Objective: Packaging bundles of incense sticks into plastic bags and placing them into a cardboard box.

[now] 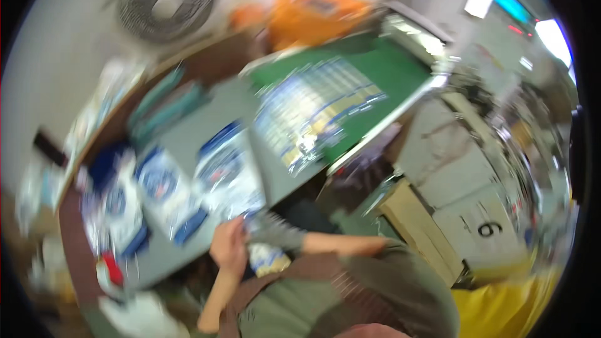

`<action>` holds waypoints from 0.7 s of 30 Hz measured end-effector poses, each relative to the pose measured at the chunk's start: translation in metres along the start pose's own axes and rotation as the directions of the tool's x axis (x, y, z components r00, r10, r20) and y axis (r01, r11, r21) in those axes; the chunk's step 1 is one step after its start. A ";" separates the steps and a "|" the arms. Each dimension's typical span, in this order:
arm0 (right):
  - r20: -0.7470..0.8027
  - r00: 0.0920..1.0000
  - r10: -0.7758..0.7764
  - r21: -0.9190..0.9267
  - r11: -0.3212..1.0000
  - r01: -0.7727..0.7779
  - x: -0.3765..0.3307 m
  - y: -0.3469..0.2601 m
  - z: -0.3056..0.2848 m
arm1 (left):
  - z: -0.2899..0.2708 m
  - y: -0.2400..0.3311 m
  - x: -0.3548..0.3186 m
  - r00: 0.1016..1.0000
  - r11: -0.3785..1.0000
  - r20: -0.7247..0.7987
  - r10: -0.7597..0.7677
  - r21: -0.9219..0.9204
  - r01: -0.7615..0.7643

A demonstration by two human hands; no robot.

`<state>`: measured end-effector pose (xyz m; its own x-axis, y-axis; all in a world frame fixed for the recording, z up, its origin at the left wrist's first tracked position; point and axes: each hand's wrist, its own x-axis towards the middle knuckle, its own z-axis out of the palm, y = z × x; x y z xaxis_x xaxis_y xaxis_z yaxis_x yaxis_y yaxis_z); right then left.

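My left hand [229, 244] is at the near edge of the grey table, its fingers drawn together; motion blur hides whether anything is in them. Close beside it is my right hand [270, 228], covered by something grey like a glove, its fingers smeared. Just below the hands, against my body, shows a small white, blue and yellow packet [268, 259]; which hand holds it, if either, is not clear. Beyond my hands lies a white and blue plastic bag [228, 172]. Further left are a second such bag [164, 181] and a third one [122, 209].
A green conveyor belt [400, 56] at the far right carries rows of clear-wrapped packets [325, 100]. Teal trays [166, 109] stand at the table's back. An orange bag [313, 12], a fan [168, 3], a cardboard box [419, 231] and a red-and-white object [111, 270] surround the table.
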<state>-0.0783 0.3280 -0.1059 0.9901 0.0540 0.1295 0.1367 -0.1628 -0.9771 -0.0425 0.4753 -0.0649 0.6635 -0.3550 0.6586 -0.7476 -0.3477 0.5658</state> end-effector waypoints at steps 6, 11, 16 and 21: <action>0.120 0.944 0.306 0.621 0.719 -0.312 -0.049 -0.013 -0.029 | -0.020 -0.005 -0.037 0.994 0.999 0.104 -0.032 0.018 0.031; 0.177 0.943 0.282 0.498 0.800 -0.333 -0.031 -0.014 -0.017 | 0.001 -0.031 0.017 0.958 0.970 0.203 -0.200 -0.095 0.223; 0.209 0.912 0.352 0.677 0.621 -0.395 -0.034 -0.018 -0.011 | 0.020 -0.054 0.016 0.936 0.962 0.225 -0.270 0.090 0.256; 0.082 0.955 0.286 0.528 0.800 -0.285 -0.038 0.010 -0.018 | -0.002 -0.011 -0.077 0.877 0.880 -0.086 -0.473 0.001 0.475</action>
<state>-0.1137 0.3066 -0.1171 0.9817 0.0860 -0.1696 -0.1896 0.3746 -0.9076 -0.0849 0.5080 -0.1208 0.9332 -0.0724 0.3521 -0.3427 -0.4753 0.8104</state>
